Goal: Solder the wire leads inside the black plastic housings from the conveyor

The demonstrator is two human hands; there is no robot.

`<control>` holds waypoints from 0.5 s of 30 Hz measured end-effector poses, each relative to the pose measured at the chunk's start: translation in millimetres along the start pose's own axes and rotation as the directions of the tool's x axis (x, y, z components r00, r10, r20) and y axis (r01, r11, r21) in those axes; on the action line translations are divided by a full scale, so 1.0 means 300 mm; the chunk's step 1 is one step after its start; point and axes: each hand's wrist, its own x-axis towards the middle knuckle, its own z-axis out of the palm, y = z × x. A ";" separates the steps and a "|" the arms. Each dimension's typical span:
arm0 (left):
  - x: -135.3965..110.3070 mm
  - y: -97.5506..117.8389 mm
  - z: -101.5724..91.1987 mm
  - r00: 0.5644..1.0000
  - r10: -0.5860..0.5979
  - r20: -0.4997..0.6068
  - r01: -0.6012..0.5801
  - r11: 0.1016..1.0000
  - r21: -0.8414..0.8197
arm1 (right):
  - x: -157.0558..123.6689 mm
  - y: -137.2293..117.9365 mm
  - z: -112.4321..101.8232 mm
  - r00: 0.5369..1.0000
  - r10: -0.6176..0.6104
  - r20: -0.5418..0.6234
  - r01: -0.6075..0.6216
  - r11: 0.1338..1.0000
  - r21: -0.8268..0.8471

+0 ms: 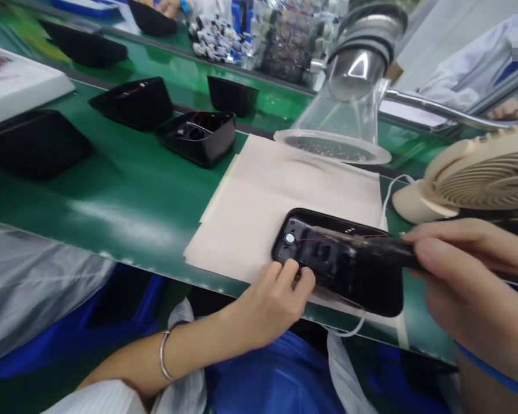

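A black plastic housing [375, 287] lies open side up, with a small round silvery part [289, 238] and a thin red wire inside its left end. My left hand [280, 293] has its fingers curled over the housing's near edge and grips it there. In my right hand [470, 270], thumb and fingers close round a dark, long handheld tool [397, 252] that reaches left over the housing. Blur and the dark background hide the tool's tip, so its exact kind is unclear. Beneath the housing are pale cardboard sheets [250, 201].
A clear fume-extractor hood [336, 126] hangs behind the cardboard. At the right stands a beige fan [479, 172]. Several black housings, including an open one [202, 138] with wires, sit on the green bench [125, 201]. Other people are across the bench.
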 end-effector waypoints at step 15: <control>0.030 0.004 0.032 0.993 -0.033 -0.111 0.051 0.986 0.161 | 0.085 -0.012 0.103 0.991 0.016 0.131 -0.009 0.999 -0.051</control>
